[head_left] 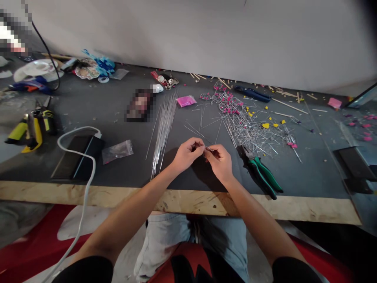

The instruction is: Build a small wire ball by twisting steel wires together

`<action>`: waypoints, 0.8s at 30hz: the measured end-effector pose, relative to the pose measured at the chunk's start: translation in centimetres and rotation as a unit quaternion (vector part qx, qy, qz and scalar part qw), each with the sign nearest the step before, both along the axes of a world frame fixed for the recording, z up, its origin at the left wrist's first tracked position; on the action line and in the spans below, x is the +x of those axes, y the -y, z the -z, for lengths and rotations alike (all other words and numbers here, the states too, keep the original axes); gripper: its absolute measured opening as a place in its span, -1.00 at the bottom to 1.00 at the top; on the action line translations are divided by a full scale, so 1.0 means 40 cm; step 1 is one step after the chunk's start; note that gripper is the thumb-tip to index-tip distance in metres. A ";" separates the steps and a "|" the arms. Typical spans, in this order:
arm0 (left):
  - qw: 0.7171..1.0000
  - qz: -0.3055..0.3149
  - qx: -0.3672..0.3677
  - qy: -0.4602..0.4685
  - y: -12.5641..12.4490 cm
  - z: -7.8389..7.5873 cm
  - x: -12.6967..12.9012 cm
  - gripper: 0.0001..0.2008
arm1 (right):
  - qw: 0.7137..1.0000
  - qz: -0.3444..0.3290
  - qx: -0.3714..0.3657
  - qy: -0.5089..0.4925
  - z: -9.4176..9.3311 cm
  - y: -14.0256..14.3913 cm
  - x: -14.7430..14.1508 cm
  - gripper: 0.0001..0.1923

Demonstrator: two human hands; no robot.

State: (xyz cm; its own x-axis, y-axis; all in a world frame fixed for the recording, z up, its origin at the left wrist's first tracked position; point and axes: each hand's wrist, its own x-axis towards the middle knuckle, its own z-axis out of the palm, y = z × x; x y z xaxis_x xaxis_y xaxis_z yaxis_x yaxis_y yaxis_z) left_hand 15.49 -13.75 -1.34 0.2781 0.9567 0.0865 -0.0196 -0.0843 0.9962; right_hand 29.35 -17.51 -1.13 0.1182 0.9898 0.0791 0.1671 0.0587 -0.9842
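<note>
My left hand [191, 152] and my right hand [218, 158] meet above the front of the dark table, fingertips nearly touching. Both are closed in a pinch on a thin metal wire [208, 149], mostly hidden by the fingers. Just beyond them a few loose wires [198, 132] lie crossed. Left of my hands is a long bundle of straight silvery wires [163, 127]. To the right spreads a tangled heap of wire pieces [250, 129], with pink-marked wire shapes [228, 101] at its back. Green-and-black pliers [260, 171] rest close to my right hand.
A pink packet [186, 101] lies behind the bundle. On the left are a black power bank [78, 157] with a white cable [93, 169], a clear plastic bag [118, 151] and yellow-black pliers [33, 127]. Yellow bits [265, 125] and wooden sticks [290, 106] lie toward the back right.
</note>
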 end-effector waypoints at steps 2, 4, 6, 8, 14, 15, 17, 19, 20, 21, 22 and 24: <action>1.000 0.003 -0.007 -0.007 0.000 0.000 -0.001 -0.93 | 1.000 -0.001 -0.007 -0.008 0.002 0.001 -0.002 -0.78; 1.000 0.008 -0.020 -0.009 0.000 -0.001 -0.001 -0.95 | 1.000 0.001 -0.011 -0.006 0.004 0.003 -0.004 -0.77; 0.999 0.015 -0.033 -0.016 0.000 -0.004 -0.002 -0.97 | 1.000 0.003 -0.013 0.000 0.004 0.004 -0.005 -0.77; 0.999 0.020 -0.038 -0.022 -0.002 -0.007 -0.003 -0.97 | 1.000 0.000 -0.017 0.003 0.004 0.005 -0.005 -0.78; 0.997 0.039 -0.060 -0.018 -0.007 -0.017 -0.009 -0.97 | 0.998 -0.019 -0.040 -0.034 0.003 0.000 -0.004 -0.76; 0.996 0.044 -0.070 -0.015 -0.007 -0.017 -0.010 -0.97 | 0.998 -0.025 -0.044 -0.041 0.003 -0.001 -0.003 -0.73; 0.995 0.050 -0.088 -0.012 -0.008 -0.015 -0.010 -0.95 | 0.997 -0.039 -0.048 -0.052 0.003 -0.003 0.000 -0.69; 0.994 0.050 -0.094 -0.020 -0.009 -0.012 -0.009 -0.95 | 0.996 -0.048 -0.049 -0.052 0.003 -0.003 0.003 -0.68; 0.994 0.051 -0.094 -0.028 -0.010 -0.011 -0.009 -0.96 | 0.996 -0.051 -0.050 -0.046 0.002 -0.003 0.004 -0.68; 0.994 0.053 -0.093 -0.036 -0.010 -0.010 -0.008 -0.97 | 0.997 -0.052 -0.047 -0.037 0.002 -0.003 0.005 -0.69; 0.993 0.055 -0.092 -0.042 -0.010 -0.009 -0.008 -0.97 | 0.997 -0.052 -0.041 -0.024 0.001 -0.003 0.005 -0.70; 0.993 0.057 -0.087 -0.049 -0.010 -0.008 -0.007 -0.97 | 0.998 -0.054 -0.021 0.001 0.001 0.000 0.005 -0.73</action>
